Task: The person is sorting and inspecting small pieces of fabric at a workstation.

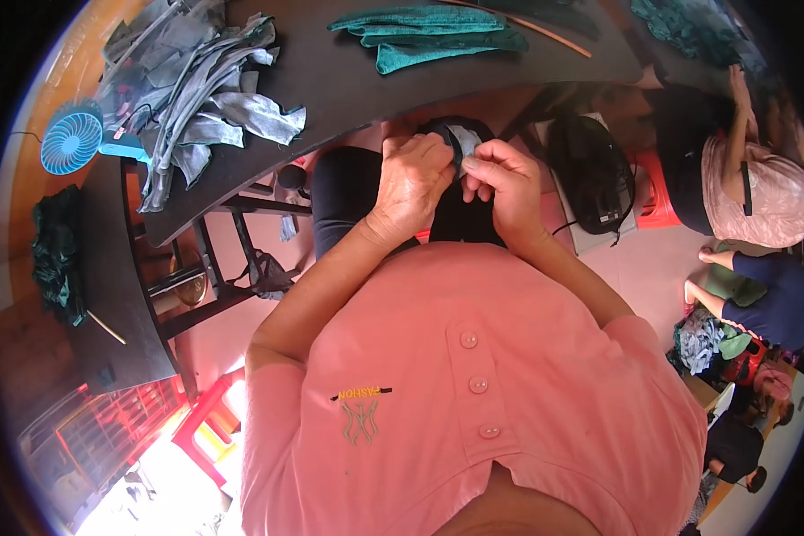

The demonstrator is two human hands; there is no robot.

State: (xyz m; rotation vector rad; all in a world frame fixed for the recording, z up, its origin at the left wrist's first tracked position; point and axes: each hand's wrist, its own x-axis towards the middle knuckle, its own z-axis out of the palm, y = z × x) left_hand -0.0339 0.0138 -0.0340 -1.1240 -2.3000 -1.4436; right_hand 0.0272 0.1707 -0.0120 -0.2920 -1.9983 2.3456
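My left hand [413, 174] and my right hand [507, 179] are close together above my lap. Between them is a small strip of grey-blue cloth [464, 139] with a dark edge. The right thumb and fingers pinch the strip from its right side. My left fingers are curled closed around its other side, and they hide part of it. Beyond my hands, a heap of similar grey-blue cloth strips [214, 98] hangs over the edge of the dark table [322, 98]. A folded stack of green cloth [429, 34] lies farther right on that table.
A blue fan [73, 141] stands at the table's left. A thin wooden stick [545, 36] lies by the green cloth. Dark green cloth [58, 255] hangs at far left. On the right are a black machine-like object [590, 170], a red stool [657, 192] and other people [759, 192].
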